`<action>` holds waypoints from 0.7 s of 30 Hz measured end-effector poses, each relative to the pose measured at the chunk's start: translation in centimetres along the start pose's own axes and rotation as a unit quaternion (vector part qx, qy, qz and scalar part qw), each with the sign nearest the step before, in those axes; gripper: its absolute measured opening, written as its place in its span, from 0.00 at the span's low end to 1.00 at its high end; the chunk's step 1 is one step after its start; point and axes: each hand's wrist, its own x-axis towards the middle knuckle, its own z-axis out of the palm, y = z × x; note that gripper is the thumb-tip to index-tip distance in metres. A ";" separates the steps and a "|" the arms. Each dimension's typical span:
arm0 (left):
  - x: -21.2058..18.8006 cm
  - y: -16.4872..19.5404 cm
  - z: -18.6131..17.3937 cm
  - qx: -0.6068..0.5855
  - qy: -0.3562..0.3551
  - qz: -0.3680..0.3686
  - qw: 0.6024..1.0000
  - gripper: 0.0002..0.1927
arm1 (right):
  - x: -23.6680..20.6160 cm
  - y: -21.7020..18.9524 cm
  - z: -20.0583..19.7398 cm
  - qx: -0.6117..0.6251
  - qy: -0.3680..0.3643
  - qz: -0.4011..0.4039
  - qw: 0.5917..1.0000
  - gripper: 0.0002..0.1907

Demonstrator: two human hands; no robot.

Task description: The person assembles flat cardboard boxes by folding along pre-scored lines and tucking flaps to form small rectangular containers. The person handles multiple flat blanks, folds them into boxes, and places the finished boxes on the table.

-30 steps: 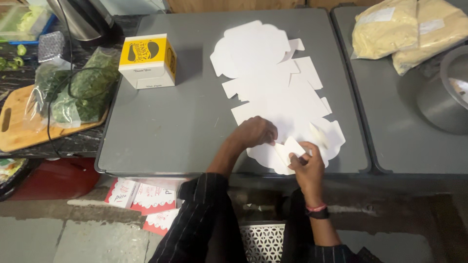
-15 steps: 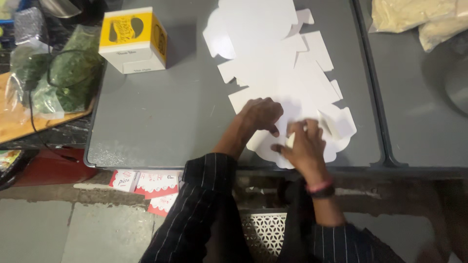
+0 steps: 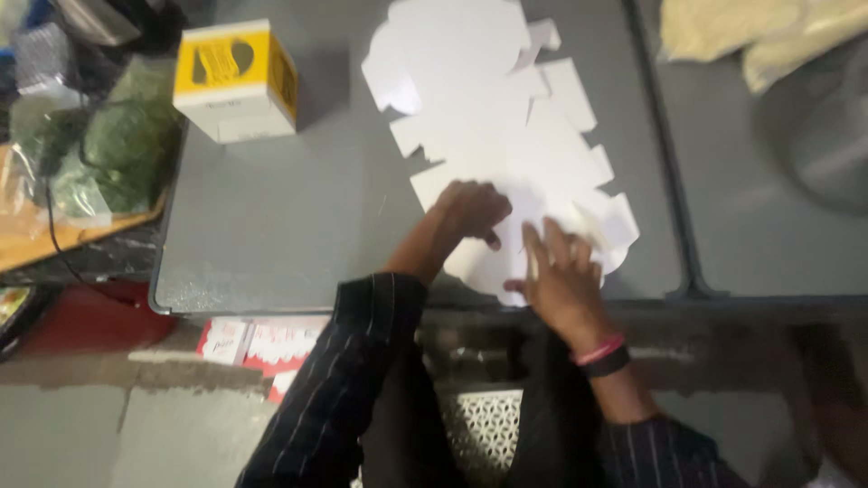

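A spread of flat white die-cut cardboard blanks lies on the grey table, reaching from the far side to the near edge. My left hand rests knuckles-up with curled fingers on the nearest blank. My right hand lies flat with fingers spread on the same blank, close to the table's front edge. A pink band and a dark band circle my right wrist. Both arms wear dark pinstriped sleeves.
A yellow and white carton stands at the table's far left. Bags of green leaves lie on a wooden board at the left. Pale filled bags and a metal pot sit at the right. Red and white packets lie below the table.
The view has shifted closer and lower. My right hand has gone from pinching a flap of the nearest blank to lying flat and spread on it. My left hand stays on the blank.
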 end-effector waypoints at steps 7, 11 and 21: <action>-3.6 0.9 1.3 -0.087 0.137 0.005 0.987 0.22 | -3.2 -1.5 2.4 0.061 0.145 -0.040 0.987 0.40; -7.5 2.9 4.6 -0.131 0.278 0.080 0.948 0.17 | -6.7 0.0 4.7 0.424 0.178 -0.058 0.886 0.41; -15.3 8.6 11.5 -0.296 0.308 0.141 0.893 0.09 | -12.8 12.2 4.3 0.499 0.281 0.187 0.798 0.26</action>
